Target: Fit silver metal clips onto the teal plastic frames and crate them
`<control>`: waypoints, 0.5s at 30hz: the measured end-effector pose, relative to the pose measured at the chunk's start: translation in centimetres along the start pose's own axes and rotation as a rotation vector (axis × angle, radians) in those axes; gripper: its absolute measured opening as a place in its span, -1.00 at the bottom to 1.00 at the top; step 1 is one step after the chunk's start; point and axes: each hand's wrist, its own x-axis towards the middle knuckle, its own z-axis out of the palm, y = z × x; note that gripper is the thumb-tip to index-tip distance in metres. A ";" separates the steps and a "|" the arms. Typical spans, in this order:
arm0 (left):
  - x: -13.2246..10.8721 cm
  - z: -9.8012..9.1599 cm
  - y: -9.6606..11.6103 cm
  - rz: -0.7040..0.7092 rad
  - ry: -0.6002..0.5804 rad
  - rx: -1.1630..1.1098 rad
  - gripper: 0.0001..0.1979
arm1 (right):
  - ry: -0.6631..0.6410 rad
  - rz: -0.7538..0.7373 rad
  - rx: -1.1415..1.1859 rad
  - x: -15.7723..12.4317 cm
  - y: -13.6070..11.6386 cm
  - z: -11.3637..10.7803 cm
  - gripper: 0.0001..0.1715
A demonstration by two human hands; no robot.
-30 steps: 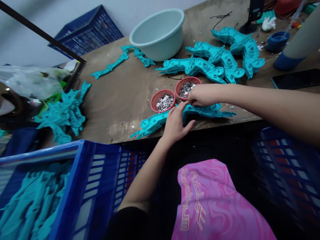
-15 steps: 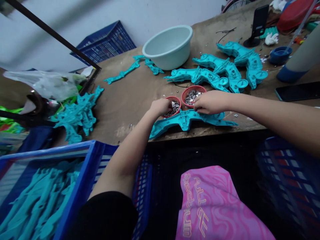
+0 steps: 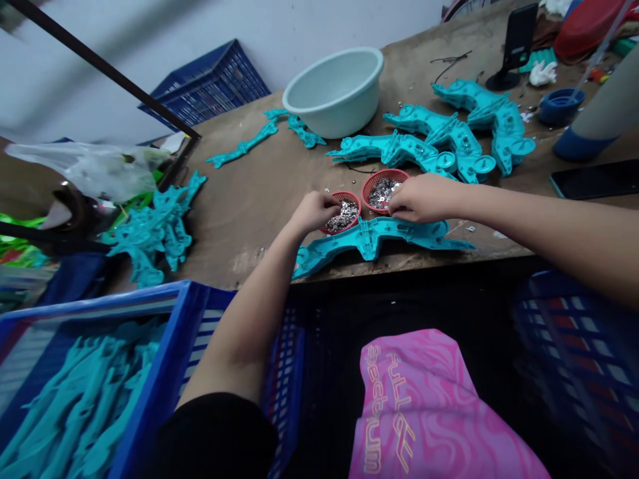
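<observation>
My left hand [image 3: 315, 211] is at the left rim of a small red basket [image 3: 343, 214] of shiny metal pieces, its fingers pinched together; what they hold is too small to name. My right hand [image 3: 418, 198] is closed at the right edge of a second red basket [image 3: 380, 191] with similar pieces, and its fingertips are hidden. Just below both baskets, a long turquoise plastic part [image 3: 368, 241] lies along the table's front edge, under my right hand. Behind the baskets rest several more turquoise parts [image 3: 424, 150].
A pale green basin [image 3: 339, 100] stands at the back of the table [image 3: 239, 213]. Turquoise parts are heaped at the left [image 3: 160, 229]. A blue crate [image 3: 187, 326] holds more parts. A phone [image 3: 599, 181] lies at the right, near a blue-based cylinder [image 3: 584, 143].
My left hand has shifted slightly left and up, showing more of the metal pieces in its basket. My right hand has moved slightly up, still beside the other basket.
</observation>
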 end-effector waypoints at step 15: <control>-6.6 0.7 10.1 0.330 0.331 -0.290 -0.77 | 0.432 -0.012 0.671 0.5 -3.7 0.1 -0.73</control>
